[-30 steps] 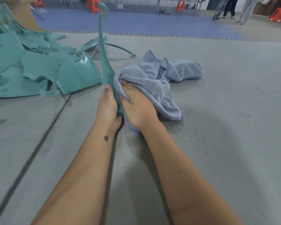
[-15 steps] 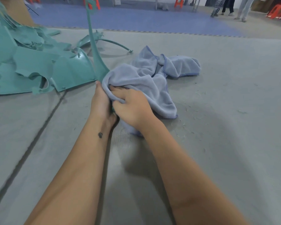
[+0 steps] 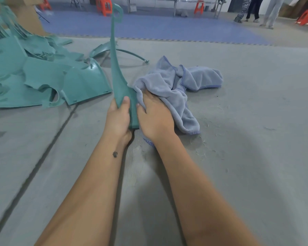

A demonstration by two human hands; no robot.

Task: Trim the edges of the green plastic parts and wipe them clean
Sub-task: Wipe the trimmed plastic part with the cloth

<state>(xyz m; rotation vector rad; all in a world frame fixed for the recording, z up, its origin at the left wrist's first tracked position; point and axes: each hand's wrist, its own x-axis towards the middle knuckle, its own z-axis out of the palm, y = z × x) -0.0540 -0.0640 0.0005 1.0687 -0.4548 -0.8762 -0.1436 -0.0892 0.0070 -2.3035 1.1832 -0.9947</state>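
The left hand (image 3: 118,115) grips the wide lower end of a long green plastic part (image 3: 116,68), thumb laid flat on its near face and the other fingers wrapped behind it out of sight. The part stands nearly upright from the grey floor mat (image 3: 238,139), narrowing to a thin stem that ends in a small hooked loop high against the blue floor area (image 3: 167,27) beyond. The right hand (image 3: 154,118) sits just beside the left, its fingers curled into a bunched fold of a pale blue microfibre cloth (image 3: 178,86) and pressing that fold against the right edge of the part. The rest of the cloth lies crumpled on the mat, trailing away to the right. To the left a pile of green plastic panels (image 3: 43,80) lies heaped on the mat, and a curved green strip (image 3: 132,54) lies behind the held part. Fine pale shavings (image 3: 206,139) are scattered on the mat near the cloth. Far back stand orange stools (image 3: 106,6), a cardboard box (image 3: 28,16) at the left, and the legs of 2 people (image 3: 263,11) at the upper right.
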